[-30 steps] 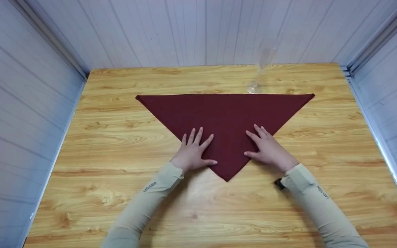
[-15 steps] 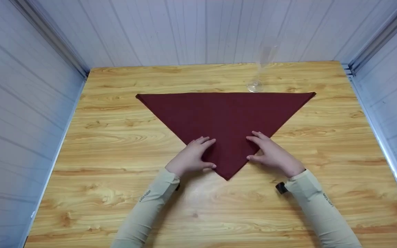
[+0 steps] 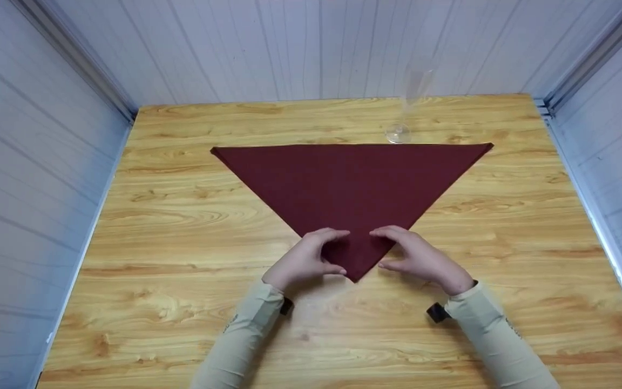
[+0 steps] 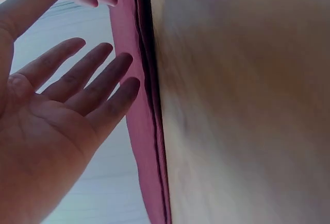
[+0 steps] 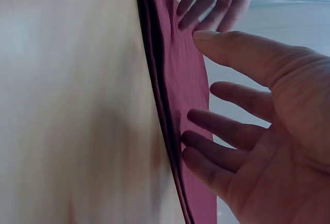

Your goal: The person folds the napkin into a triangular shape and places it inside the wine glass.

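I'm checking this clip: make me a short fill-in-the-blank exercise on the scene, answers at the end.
1. The dark red cloth lies in the shape of a ____.
2. The clear stemmed glass stands to the ____ (left or right) of the cloth's middle, as seen in the head view.
3. The left grip and right grip are closest to the cloth's ____ (near or far) corner.
4. The table has a ____-grain pattern.

Missing words: triangle; right; near; wood.

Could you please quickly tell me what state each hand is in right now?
Left hand: open, fingers relaxed at the maroon cloth, holding nothing.
Right hand: open, fingers relaxed at the maroon cloth, holding nothing.
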Tool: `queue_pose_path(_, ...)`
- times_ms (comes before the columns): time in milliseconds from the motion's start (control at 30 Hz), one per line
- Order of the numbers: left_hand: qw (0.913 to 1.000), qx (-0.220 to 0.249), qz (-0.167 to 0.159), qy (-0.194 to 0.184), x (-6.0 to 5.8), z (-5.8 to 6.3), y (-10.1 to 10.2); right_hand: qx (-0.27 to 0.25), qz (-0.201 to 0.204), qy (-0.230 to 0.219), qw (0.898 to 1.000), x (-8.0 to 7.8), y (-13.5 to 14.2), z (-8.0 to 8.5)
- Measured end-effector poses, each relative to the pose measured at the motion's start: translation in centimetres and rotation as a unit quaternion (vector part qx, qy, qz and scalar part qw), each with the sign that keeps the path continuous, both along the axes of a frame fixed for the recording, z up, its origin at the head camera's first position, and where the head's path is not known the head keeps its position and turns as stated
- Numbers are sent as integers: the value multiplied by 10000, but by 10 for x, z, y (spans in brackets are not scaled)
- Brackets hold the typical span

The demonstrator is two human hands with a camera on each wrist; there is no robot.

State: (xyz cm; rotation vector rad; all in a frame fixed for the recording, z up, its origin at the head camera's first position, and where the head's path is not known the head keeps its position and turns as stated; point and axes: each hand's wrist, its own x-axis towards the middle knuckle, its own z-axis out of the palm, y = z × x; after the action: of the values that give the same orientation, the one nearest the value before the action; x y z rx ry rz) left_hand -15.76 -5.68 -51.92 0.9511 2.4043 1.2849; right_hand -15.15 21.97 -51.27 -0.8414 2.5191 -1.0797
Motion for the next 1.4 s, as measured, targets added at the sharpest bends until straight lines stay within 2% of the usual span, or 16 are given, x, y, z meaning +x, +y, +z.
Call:
queue_pose_path(200, 9951, 609, -71, -770, 7, -2, 2, -617, 135, -101, 9980, 10, -10, -3)
queue_pose_path(333, 9905, 800, -117, -1115, 11, -4, 4, -1139, 151, -521, 9920, 16, -16, -6)
queue_pose_path(433, 9892, 840, -110, -1192, 13, -5, 4, -1482, 102, -978, 9841, 19, -20, -8)
queue_pose_path(533, 9876, 891, -102, -1287, 14, -6, 5, -1561, 34, -1242, 9799, 21, -24, -10)
queue_pose_path(700, 9841, 996, -127, -1463, 15, -7, 5, -1610, 18, -1521, 9752, 22, -25, -15)
queue_pose_path(833, 9866, 852, -94, -1387, 14, -9, 5, -1635, -51, -1645, 9727, 22, -26, -15)
queue_pose_path(1000, 9877, 671, -3, -1415, 12, -11, 4, -1227, -197, -1445, 9817, 21, -30, -16)
queue_pose_path(1167, 9878, 588, 78, -1440, 10, -13, 4, -748, -285, -976, 9920, 21, -36, -20)
queue_pose_path(1400, 9849, 734, 85, -1566, 10, -15, 4, -602, -399, -499, 9961, 20, -41, -25)
